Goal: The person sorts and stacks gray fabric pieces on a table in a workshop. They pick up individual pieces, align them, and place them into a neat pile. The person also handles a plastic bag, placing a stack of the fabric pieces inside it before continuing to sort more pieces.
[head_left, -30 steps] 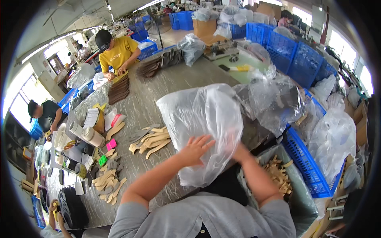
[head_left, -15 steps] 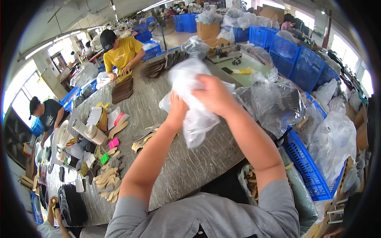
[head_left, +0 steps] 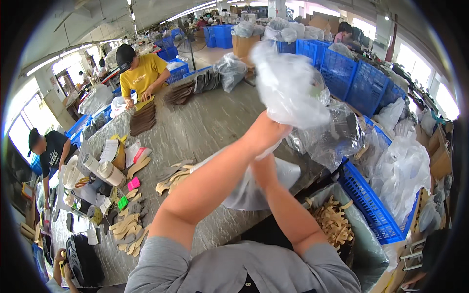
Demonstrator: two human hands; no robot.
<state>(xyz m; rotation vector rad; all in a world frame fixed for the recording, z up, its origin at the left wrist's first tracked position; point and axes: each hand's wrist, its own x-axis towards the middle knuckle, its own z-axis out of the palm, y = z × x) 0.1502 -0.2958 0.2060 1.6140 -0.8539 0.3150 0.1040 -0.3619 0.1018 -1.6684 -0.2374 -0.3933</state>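
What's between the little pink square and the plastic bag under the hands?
In the head view, a pile of tan and grey pieces lies between the pink square and the plastic bag. The left forearm covers part of that stretch.

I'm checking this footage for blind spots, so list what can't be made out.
All in the head view:
Right hand: fingers, hidden behind the left hand.
Raised translucent plastic bag: folds, smeared by motion blur.
Whether it joins the lower plastic: hands cover that.
Beige cutouts: right ends, behind the left forearm.
Lower-left co-worker: mostly cut off by the picture's edge.
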